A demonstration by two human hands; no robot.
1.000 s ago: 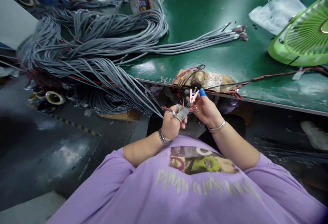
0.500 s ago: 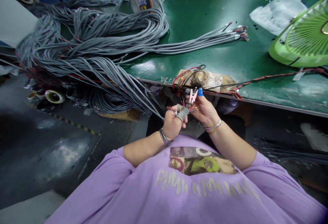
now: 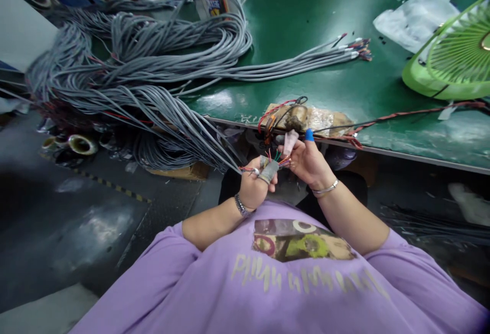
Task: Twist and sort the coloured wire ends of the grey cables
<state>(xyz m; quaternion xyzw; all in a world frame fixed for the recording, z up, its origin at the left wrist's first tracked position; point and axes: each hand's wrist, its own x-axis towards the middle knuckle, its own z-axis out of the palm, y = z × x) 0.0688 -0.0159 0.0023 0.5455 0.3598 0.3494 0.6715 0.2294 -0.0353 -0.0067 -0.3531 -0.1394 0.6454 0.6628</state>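
My left hand (image 3: 257, 185) is closed around the end of a grey cable (image 3: 228, 156), with grey coverings on thumb and finger. Thin coloured wires (image 3: 281, 160) fan out from its grip toward the right. My right hand (image 3: 311, 164) is at the wire tips, with a blue cover (image 3: 309, 135) on its raised thumb. A small pale pink clip-like piece (image 3: 291, 143) sits at its fingers; its exact kind is unclear. Behind the hands, dark and orange leads (image 3: 270, 127) hang at the bench edge beside a taped wrapped bundle (image 3: 312, 119).
Large coils of grey cable (image 3: 153, 53) cover the left of the green bench (image 3: 306, 13), several stripped ends (image 3: 356, 50) pointing right. A green fan (image 3: 455, 53) and a white plastic bag (image 3: 415, 20) stand at the right. A twisted red-black cord (image 3: 406, 116) crosses the front edge.
My right hand has shifted slightly right, its thumb moving away from the pink piece, which has turned. My left hand has tilted a little, and the coloured wires are more spread.
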